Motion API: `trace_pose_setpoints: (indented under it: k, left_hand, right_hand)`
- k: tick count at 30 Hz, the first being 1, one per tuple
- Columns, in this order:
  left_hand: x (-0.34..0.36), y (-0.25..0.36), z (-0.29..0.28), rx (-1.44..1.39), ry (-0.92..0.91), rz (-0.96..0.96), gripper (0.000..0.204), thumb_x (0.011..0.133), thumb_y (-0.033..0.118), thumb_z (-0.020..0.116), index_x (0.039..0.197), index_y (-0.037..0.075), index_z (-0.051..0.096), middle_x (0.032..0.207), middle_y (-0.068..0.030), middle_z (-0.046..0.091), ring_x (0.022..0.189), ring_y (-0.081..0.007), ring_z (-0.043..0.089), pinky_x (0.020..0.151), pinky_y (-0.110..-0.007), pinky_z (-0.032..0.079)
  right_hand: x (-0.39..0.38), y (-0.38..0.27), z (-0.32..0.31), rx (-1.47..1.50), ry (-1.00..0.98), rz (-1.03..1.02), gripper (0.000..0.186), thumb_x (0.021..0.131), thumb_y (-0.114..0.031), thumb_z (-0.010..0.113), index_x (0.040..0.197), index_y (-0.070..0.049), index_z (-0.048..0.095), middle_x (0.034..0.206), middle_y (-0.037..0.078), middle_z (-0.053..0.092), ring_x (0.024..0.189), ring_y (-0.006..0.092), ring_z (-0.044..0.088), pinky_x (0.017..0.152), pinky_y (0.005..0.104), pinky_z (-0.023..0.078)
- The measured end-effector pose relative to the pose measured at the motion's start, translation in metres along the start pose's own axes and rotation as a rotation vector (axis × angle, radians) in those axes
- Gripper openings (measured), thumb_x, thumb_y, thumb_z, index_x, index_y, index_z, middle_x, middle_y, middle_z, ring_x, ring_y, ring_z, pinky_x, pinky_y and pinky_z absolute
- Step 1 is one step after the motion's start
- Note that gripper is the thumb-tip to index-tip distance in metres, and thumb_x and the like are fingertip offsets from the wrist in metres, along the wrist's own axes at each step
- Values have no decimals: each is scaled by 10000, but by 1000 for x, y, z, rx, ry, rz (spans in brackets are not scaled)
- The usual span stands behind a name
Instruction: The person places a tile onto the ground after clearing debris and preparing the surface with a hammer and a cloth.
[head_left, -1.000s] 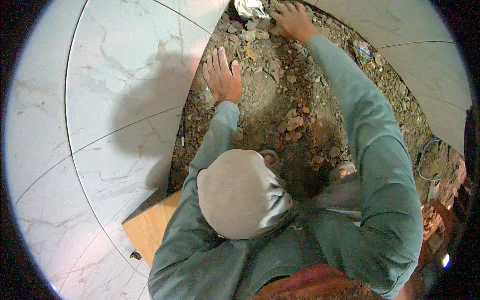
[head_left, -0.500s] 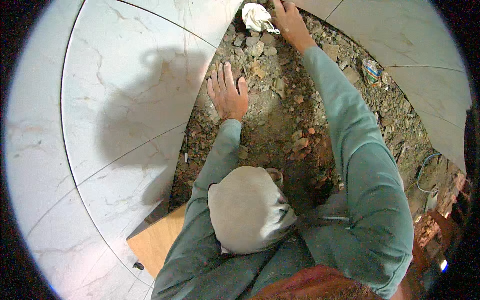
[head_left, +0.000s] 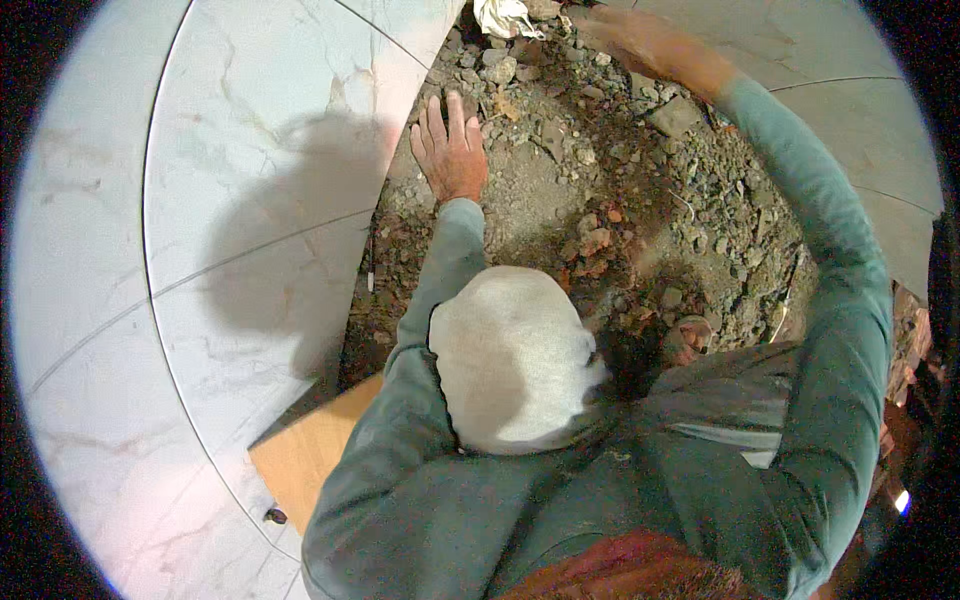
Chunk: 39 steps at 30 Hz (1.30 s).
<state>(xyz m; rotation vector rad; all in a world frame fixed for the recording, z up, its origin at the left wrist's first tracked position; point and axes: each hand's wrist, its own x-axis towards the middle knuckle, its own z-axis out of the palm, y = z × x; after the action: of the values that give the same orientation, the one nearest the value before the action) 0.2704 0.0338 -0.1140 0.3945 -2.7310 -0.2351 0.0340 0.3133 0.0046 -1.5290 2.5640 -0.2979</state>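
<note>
My left hand [head_left: 456,160] rests palm down on the rubble-strewn ground [head_left: 540,210], its fingers spread and holding nothing. It lies beside the edge of the white marbled tiles [head_left: 270,110]. My right hand [head_left: 665,50] reaches across the far end of the rubble, near the grey tiles [head_left: 840,130] on the right. Motion smears its fingers, so whether anything is in them does not show. To its left, a crumpled white cloth or bag [head_left: 503,18] lies at the far tip of the rubble. A flat stone [head_left: 675,117] sits just nearer than my right hand.
My knee in pale cloth [head_left: 515,360] rises between my arms, with part of a foot [head_left: 690,338] to its right. A wooden board [head_left: 310,450] lies at lower left. Reddish broken pieces [head_left: 595,240] and a thin white stick [head_left: 371,282] are among the rubble.
My right hand has moved right, away from the white cloth or bag, and its arm has swung outward. My left hand stays flat on the ground. The whole view has shifted slightly.
</note>
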Motion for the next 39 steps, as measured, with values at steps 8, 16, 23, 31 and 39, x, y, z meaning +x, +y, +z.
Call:
trace_pose_setpoints:
  k: [8, 16, 23, 31, 39]
  left_hand:
    - [4, 10, -7, -31, 21, 270, 748, 972, 442, 644, 1560, 47, 401, 1598, -298, 342, 1421, -491, 405, 1168, -557, 345]
    - [113, -14, 84, 73, 192, 188, 533, 1011, 366, 591, 1467, 107, 498, 1492, -247, 493, 1359, -446, 489, 1071, -580, 426]
    - [-43, 133, -70, -416, -213, 906, 354, 921, 354, 691, 1216, 160, 677, 1413, -67, 607, 1364, -302, 506, 1164, -594, 274]
    - [-43, 123, -48, -297, -381, 820, 223, 926, 276, 681, 1087, 123, 709, 1145, -81, 693, 1082, -329, 633, 934, -524, 473]
    - [93, 57, 7, 292, -40, 233, 303, 1009, 269, 589, 1231, 80, 671, 1230, -172, 681, 1202, -352, 610, 1000, -517, 498]
  right_hand:
    - [-427, -15, -110, -44, -227, 786, 438, 1043, -207, 545, 1466, -92, 552, 1471, 229, 552, 1374, 402, 507, 1160, 465, 398]
    - [-627, -4, -15, 1028, 270, 1176, 442, 1065, -213, 545, 1462, -21, 527, 1515, 150, 536, 1398, 287, 495, 1192, 394, 352]
    - [-681, -71, 32, 193, -286, 1077, 526, 1076, -301, 538, 1544, -82, 441, 1595, 159, 428, 1439, 318, 448, 1200, 420, 348]
    - [-714, -78, 120, 194, -69, 1225, 584, 1030, -293, 604, 1562, -138, 422, 1574, 266, 406, 1435, 442, 422, 1163, 485, 385]
    - [-671, -99, 189, -93, 296, 946, 636, 1025, -274, 615, 1554, -25, 363, 1459, 236, 551, 1372, 456, 463, 1109, 472, 425]
